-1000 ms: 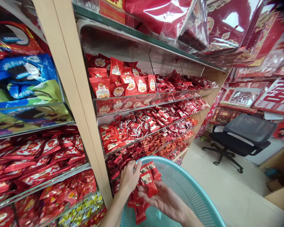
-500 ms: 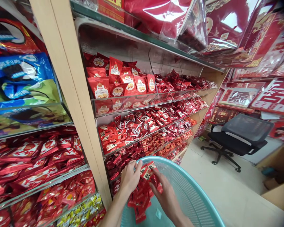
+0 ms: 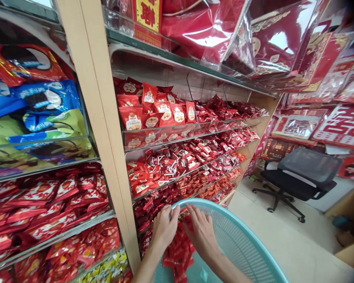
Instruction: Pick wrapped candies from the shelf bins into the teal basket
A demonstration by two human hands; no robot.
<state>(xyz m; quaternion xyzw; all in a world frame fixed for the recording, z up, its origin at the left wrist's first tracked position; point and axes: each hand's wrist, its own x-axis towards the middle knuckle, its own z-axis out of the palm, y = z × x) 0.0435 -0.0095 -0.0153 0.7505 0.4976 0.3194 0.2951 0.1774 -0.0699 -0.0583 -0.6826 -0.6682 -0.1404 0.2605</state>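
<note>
A turquoise plastic basket [image 3: 247,232] fills the lower middle of the head view. My left hand [image 3: 165,226] is closed on its rim at the side nearest the shelves, thumb up and fingers curled. Just inside that rim, small red candy packets [image 3: 178,255] with cream and black printing lie in a heap. My right hand [image 3: 201,230] lies over the top packets, its fingers bent round some of them and the thumb on the near side. Packets under its palm are hidden. A small pale piece [image 3: 204,274] rests on the basket's bottom.
Glass-fronted shelves [image 3: 165,135] full of red packets stand in front. A wooden upright [image 3: 102,129] parts them from the left shelves with blue cookie bags [image 3: 48,96]. Red wrapped goods [image 3: 206,31] sit above. An office chair [image 3: 301,173] stands on the tiled floor at right.
My right hand has moved up toward the rim and my left hand, closing over the packets between them. My view has tilted slightly, so the shelves sit lower and farther right.
</note>
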